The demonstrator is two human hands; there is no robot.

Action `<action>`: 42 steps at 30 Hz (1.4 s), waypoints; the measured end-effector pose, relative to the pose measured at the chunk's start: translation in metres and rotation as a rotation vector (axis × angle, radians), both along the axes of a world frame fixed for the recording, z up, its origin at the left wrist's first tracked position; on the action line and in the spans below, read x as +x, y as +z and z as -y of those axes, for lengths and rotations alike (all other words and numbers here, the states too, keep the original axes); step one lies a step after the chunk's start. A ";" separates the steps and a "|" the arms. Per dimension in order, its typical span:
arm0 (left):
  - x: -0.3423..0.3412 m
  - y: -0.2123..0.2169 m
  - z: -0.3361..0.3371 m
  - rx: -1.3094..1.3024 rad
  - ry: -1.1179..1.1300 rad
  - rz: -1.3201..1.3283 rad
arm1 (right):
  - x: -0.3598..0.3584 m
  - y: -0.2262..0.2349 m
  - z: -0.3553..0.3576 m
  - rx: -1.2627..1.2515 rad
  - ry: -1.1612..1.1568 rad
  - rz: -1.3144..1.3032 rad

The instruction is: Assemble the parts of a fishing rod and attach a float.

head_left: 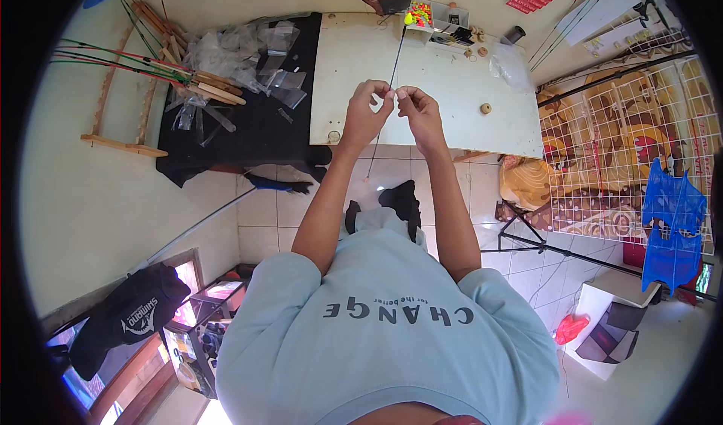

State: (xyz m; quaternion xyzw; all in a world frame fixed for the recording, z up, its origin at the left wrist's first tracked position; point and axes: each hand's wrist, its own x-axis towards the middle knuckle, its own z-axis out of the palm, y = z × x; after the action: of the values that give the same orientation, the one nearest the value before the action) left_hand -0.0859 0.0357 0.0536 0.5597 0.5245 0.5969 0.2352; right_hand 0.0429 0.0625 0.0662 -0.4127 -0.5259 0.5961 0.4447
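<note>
My left hand [367,112] and my right hand [419,112] are raised together over the white table [444,86], fingertips almost touching. Both pinch a thin dark rod [395,60] where they meet. The rod runs from a yellow-green tip near the table's far edge down past my hands toward the tiled floor. Whether a fine line is also held between my fingers is too small to tell.
A small box of bright beads [420,12] and small wooden spools [486,109] lie on the white table. To the left, a black-covered table [248,135] holds clear plastic bags and wooden-handled rods [188,79]. A wire grid rack [640,146] with a blue bag stands at right.
</note>
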 end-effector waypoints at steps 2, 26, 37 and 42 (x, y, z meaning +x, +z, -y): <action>0.002 0.001 0.000 -0.014 -0.014 -0.008 | 0.004 -0.001 -0.002 -0.010 0.012 -0.014; 0.006 0.002 0.005 0.080 0.019 0.150 | 0.005 0.002 0.005 0.027 -0.085 -0.092; 0.009 0.003 0.007 0.157 0.088 -0.036 | 0.007 0.003 0.008 0.007 -0.109 -0.095; 0.012 0.006 0.010 0.133 0.126 -0.058 | 0.004 0.005 0.012 0.062 -0.150 -0.084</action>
State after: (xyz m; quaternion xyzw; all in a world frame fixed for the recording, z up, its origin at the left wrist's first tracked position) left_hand -0.0736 0.0252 0.0591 0.5572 0.5244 0.6274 0.1442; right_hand 0.0470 0.0509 0.0715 -0.4118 -0.4924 0.5615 0.5222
